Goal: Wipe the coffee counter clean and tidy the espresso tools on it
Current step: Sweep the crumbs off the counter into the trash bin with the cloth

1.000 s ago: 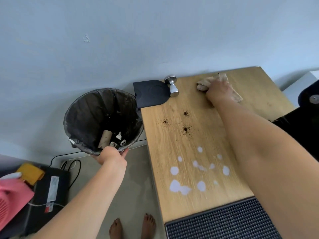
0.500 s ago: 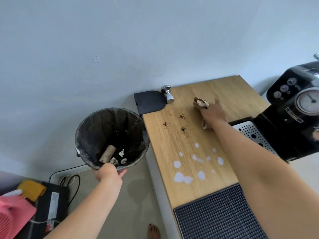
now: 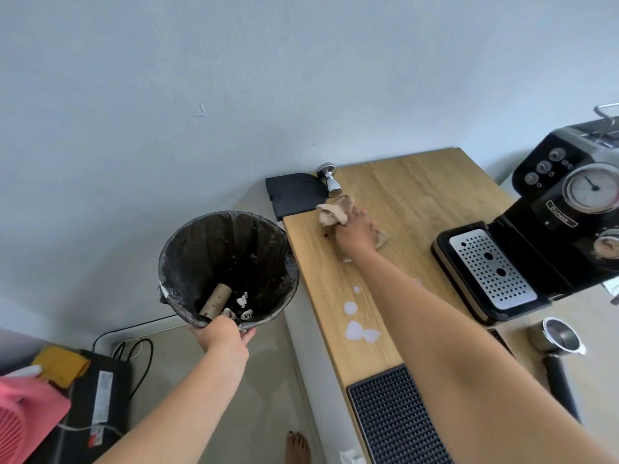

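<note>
My right hand (image 3: 355, 230) presses a crumpled brown paper towel (image 3: 336, 211) onto the wooden counter (image 3: 412, 199) near its left edge, where a speck of coffee grounds (image 3: 325, 234) shows beside the hand. My left hand (image 3: 223, 335) grips the rim of a black-lined waste bin (image 3: 227, 266), held up beside the counter edge. White milk drops (image 3: 355, 324) lie nearer me on the wood. A metal tamper (image 3: 330, 177) lies by a black tamping mat (image 3: 294, 195) at the far left corner. A portafilter (image 3: 557, 346) lies at the right.
A black espresso machine (image 3: 566, 209) with a perforated drip tray (image 3: 492, 269) stands on the right. A black ribbed bar mat (image 3: 395, 420) lies at the counter's near end. On the floor are a black box (image 3: 97, 400), cables and a pink fan (image 3: 23, 416).
My right hand swept the paper towel left and toward the counter edge, over the coffee grounds. The bin came up closer to the counter. The camera turned right, showing the espresso machine and portafilter.
</note>
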A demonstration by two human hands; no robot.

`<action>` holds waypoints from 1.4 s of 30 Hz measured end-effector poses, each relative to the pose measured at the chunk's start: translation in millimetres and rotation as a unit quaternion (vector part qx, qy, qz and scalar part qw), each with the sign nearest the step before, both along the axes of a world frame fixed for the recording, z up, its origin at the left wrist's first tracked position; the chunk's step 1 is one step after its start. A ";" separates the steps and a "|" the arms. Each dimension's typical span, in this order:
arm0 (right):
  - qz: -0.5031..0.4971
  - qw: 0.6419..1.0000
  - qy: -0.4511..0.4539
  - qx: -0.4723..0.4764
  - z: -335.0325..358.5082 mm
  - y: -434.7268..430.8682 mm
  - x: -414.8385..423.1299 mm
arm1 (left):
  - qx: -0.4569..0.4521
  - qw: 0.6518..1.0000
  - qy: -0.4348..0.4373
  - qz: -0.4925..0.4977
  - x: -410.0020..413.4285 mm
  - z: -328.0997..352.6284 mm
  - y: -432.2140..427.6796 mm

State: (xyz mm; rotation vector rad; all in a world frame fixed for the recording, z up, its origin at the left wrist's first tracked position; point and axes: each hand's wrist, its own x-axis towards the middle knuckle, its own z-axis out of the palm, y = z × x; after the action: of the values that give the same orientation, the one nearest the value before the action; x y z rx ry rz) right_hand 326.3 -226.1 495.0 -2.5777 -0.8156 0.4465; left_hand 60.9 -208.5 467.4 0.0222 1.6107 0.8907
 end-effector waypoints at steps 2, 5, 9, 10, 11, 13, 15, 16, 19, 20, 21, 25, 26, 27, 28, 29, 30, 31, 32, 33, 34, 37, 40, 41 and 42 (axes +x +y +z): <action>0.025 1.000 0.010 0.014 -1.4 11.1 -37.4 | -0.004 1.000 -0.017 -0.001 -1.9 4.5 -3.8; 0.064 0.998 0.012 0.012 5.3 20.6 -92.2 | -0.014 0.999 -0.038 0.018 -4.5 7.5 -5.5; 0.112 0.992 0.048 0.043 4.1 36.7 -145.8 | -0.032 0.996 -0.076 0.041 -6.6 9.9 -4.9; 0.125 0.988 0.066 0.062 2.9 40.1 -156.8 | -0.029 0.998 -0.058 0.026 -7.3 12.1 -5.2; 0.130 0.984 0.088 0.083 -1.1 44.8 -165.1 | -0.025 0.999 -0.023 0.013 -7.7 12.1 -6.1; 0.104 0.974 0.143 0.142 1.6 48.8 -173.1 | -0.002 0.999 -0.027 0.034 -10.3 14.6 -7.4; 0.053 0.958 0.190 0.209 12.7 48.7 -165.9 | 0.036 0.998 -0.040 0.012 -17.2 17.3 -11.4; 0.028 0.947 0.212 0.238 21.9 47.2 -156.8 | 0.014 0.999 -0.033 -0.019 -18.1 20.6 -12.9; -0.043 0.937 0.204 0.279 48.2 36.4 -104.0 | -0.016 0.999 -0.051 -0.011 -20.7 15.5 -9.5; -0.063 0.944 0.178 0.271 57.6 28.0 -82.5 | -0.014 0.999 -0.041 -0.011 -21.5 16.2 -8.9; -0.083 0.952 0.145 0.257 62.5 18.9 -59.3 | -0.012 0.999 -0.031 -0.015 -21.4 14.3 -9.5; -0.148 0.969 0.011 0.198 64.9 -34.8 15.3 | -0.002 0.999 -0.029 -0.019 -23.3 7.1 -14.3; -0.157 0.973 0.001 0.170 57.7 -47.3 28.3 | 0.001 0.999 -0.027 -0.022 -22.9 8.3 -15.4; -0.159 0.977 -0.001 0.140 48.5 -57.3 37.2 | -0.002 0.999 -0.028 -0.018 -22.8 8.4 -15.5; -0.155 0.982 0.007 0.109 36.9 -63.9 42.9 | -0.005 0.999 -0.034 -0.013 -23.3 7.5 -14.6; -0.144 0.986 0.014 0.078 24.9 -67.6 45.4 | -0.014 0.999 -0.044 -0.005 -24.1 5.5 -13.8; -0.135 0.989 0.012 0.054 14.9 -68.6 44.2 | -0.023 0.998 -0.052 -0.001 -24.3 4.3 -13.0; -0.131 0.991 0.003 0.033 6.2 -66.9 42.1 | -0.035 0.998 -0.052 -0.001 -24.3 3.6 -12.8; -0.128 0.992 -0.007 0.014 2.2 -63.4 36.0 | -0.038 0.998 -0.059 -0.003 -24.3 2.3 -12.2; -0.121 0.993 -0.011 0.007 0.6 -58.6 30.6 | -0.038 0.998 -0.058 0.000 -23.1 2.2 -12.0; -0.114 0.993 -0.011 0.005 -1.5 -52.7 26.0 | -0.038 0.998 -0.048 -0.002 -22.8 3.5 -13.0; -0.095 0.995 -0.007 0.021 -4.4 -37.2 7.4 | -0.026 0.999 -0.021 -0.016 -22.8 3.7 -18.2; -0.057 0.997 -0.008 0.043 -6.9 -22.7 -27.6 | -0.021 0.999 -0.005 -0.035 -23.2 3.1 -18.3; -0.044 0.998 -0.008 0.050 -8.1 -17.0 -41.8 | -0.024 0.999 -0.005 -0.034 -23.1 0.8 -16.9; -0.033 0.998 -0.009 0.054 -9.4 -11.0 -56.6 | -0.032 0.999 -0.008 -0.033 -23.3 -1.3 -16.8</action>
State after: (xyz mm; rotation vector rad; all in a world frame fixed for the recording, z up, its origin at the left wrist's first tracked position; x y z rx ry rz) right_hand 269.8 -237.1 485.6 -2.5032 -0.7367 0.3494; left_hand 37.5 -225.3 466.1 0.0231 1.6144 0.7872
